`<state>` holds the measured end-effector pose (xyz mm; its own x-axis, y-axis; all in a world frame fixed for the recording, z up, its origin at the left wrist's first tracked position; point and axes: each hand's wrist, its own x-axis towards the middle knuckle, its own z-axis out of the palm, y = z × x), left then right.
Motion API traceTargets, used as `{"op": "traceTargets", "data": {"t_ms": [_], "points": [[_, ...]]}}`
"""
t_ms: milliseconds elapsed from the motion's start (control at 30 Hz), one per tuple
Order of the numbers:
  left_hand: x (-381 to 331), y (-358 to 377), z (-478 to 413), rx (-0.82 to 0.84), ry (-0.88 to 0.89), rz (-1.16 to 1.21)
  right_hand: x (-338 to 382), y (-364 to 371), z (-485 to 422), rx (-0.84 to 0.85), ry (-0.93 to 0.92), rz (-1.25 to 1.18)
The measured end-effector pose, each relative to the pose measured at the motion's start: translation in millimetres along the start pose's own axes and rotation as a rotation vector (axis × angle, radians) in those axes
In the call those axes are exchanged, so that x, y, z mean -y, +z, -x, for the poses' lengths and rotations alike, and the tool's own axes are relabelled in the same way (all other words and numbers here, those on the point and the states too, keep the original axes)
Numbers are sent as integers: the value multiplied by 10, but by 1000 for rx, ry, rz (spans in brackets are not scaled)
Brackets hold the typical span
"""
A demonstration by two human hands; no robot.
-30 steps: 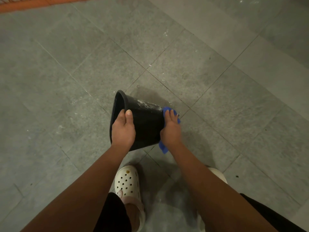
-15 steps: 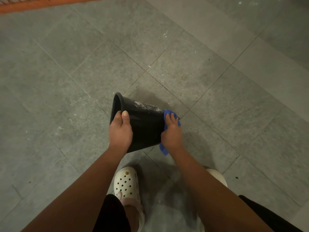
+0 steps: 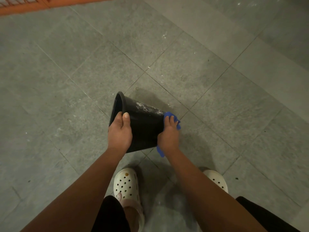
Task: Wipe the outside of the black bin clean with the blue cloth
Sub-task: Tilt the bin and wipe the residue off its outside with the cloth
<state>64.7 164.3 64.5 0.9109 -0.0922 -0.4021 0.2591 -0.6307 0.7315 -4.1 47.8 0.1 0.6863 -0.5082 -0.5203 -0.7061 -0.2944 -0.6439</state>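
Over grey floor tiles (image 3: 66,64), left hand (image 3: 119,133) curls round the rim of the tipped black plastic bin (image 3: 143,128) — bracing it; straight-fingered right hand (image 3: 168,136) presses the crumpled blue cloth (image 3: 167,114).

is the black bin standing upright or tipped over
Tipped. The black bin points its mouth left, rim gripped by the left hand, while the right hand presses the blue cloth against its base end.
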Motion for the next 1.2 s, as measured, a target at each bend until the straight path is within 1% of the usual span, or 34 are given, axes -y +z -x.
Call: {"op": "traceTargets", "data": {"t_ms": [133,233,300,400,467,600,700,833,900,967,1100,1133,1200], "points": [[-35,1,35,2,14,-16,76,81,85,-29,-34,-45],[-18,1,44,-7,-10,30,8,31,19,11,-65,-35],[-16,-9,57,-12,-21,60,-5,9,3,23,-22,-45],[-9,-8,65,0,-7,47,5,32,50,9,102,-87],[-18,-6,51,2,-5,39,73,108,145,-15,126,-105],[-33,4,45,5,-21,54,171,238,245,-62,28,-106],[-52,8,58,5,-39,81,65,155,115,-77,-12,-84],[-49,-28,54,24,-79,124,-192,40,-31,-29,164,-97],[-63,-73,36,55,-87,185,-274,21,-12,-31,197,-135],[-96,-109,-12,78,-146,249,-299,21,23,-54,146,-152],[-164,-111,-101,18,-406,328,-276,0,26,-138,93,-173],[-190,-96,-106,1,-447,331,-270,-12,30,-157,80,-158],[-249,-62,-115,14,-450,254,-270,-20,40,-190,31,-120]]}}
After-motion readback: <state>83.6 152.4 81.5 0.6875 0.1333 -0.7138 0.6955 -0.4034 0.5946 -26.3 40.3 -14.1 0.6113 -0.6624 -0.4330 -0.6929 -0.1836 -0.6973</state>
